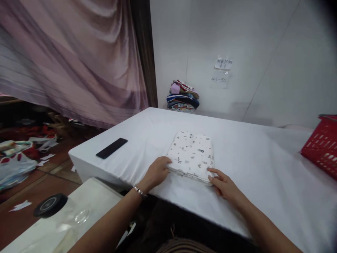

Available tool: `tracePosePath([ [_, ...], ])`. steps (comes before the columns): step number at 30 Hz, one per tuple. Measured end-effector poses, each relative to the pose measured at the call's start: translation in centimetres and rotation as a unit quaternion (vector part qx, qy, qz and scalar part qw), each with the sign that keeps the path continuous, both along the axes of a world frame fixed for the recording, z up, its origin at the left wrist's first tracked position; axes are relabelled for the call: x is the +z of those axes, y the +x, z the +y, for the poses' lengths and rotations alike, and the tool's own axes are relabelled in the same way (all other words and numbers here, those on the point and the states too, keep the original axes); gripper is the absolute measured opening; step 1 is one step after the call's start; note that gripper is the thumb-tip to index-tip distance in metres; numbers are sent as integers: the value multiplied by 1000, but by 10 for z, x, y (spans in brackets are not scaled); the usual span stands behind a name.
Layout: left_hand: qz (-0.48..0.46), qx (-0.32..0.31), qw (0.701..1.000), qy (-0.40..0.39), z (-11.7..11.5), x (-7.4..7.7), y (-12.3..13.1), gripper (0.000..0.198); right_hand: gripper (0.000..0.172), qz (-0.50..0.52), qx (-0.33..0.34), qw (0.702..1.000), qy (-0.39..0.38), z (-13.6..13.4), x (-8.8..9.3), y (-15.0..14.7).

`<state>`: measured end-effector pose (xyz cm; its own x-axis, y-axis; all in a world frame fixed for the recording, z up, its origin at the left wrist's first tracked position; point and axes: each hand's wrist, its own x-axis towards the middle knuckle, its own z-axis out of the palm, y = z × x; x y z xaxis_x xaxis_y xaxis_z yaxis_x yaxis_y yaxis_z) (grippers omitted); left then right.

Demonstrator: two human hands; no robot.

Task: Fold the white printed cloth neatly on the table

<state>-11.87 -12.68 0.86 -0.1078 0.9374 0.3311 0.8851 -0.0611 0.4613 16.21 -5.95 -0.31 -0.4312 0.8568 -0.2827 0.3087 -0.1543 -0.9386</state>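
Observation:
A folded white cloth (191, 153) with small grey and brown prints lies flat on the white-covered table (252, 168), its layers showing along the near edge. My left hand (158, 171) grips its near left corner, the fingertips partly hidden against the fabric. At the near right corner, my right hand (222, 183) pinches the edge between thumb and fingers. A bracelet (140, 190) circles my left wrist.
A black phone (112, 148) lies on the table's left side. Folded garments (183, 98) are stacked by the back wall. At the right edge stands a red plastic basket (322, 144). A lower white surface (86, 196) holds a tape roll (50, 205) at front left.

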Motion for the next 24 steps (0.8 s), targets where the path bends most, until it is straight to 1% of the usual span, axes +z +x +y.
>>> tracePosePath([
  [2, -31, -24, 999, 13, 4, 18, 12, 37, 48, 4, 6, 1000, 1, 1, 0, 0],
  [3, -34, -42, 998, 36, 8, 26, 20, 34, 48, 5, 6, 1000, 3, 2, 0, -1],
  [5, -4, -101, 992, 80, 20, 37, 36, 26, 49, 1, 6, 1000, 8, 4, -1, -2],
  [6, 26, -133, 987, 89, 28, 38, 42, 26, 50, -1, 7, 1000, 10, 4, -2, -3],
  [7, 63, -155, 982, 82, 36, 36, 46, 29, 50, 0, 7, 1000, 11, 4, -3, -3],
  [8, 98, -161, 980, 64, 45, 32, 47, 37, 50, 4, 6, 1000, 12, 4, -5, -4],
  [9, 125, -149, 980, 38, 54, 25, 45, 43, 50, 11, 4, 1000, 14, 4, -6, -4],
  [11, 147, -118, 981, -45, 68, 8, 33, 50, 47, 27, 0, 999, 22, 4, -10, -6],
  [12, 152, -118, 978, -76, 73, 0, 26, 53, 45, 32, 0, 999, 28, 3, -11, -6],
  [14, 155, -115, 977, -90, 80, -11, 13, 56, 41, 39, 5, 999, 35, 4, -13, -8],
  [16, 153, -117, 977, -91, 85, -14, 4, 55, 37, 42, 9, 999, 26, 5, -12, -9],
  [18, 145, -108, 979, -90, 91, -6, 4, 51, 37, 40, 12, 999, 8, 7, -12, -9],
  [21, 108, -79, 990, -49, 96, 15, 19, 45, 40, 40, 9, 999, -4, 8, -13, -9],
  [22, 89, -81, 992, -26, 93, 23, 28, 42, 41, 46, 5, 999, -3, 8, -14, -9],
  [23, 69, -98, 993, -2, 89, 30, 39, 38, 42, 56, 0, 998, -1, 8, -14, -9],
  [24, 53, -127, 990, 16, 82, 36, 51, 35, 43, 70, -6, 998, 0, 7, -14, -9],
])
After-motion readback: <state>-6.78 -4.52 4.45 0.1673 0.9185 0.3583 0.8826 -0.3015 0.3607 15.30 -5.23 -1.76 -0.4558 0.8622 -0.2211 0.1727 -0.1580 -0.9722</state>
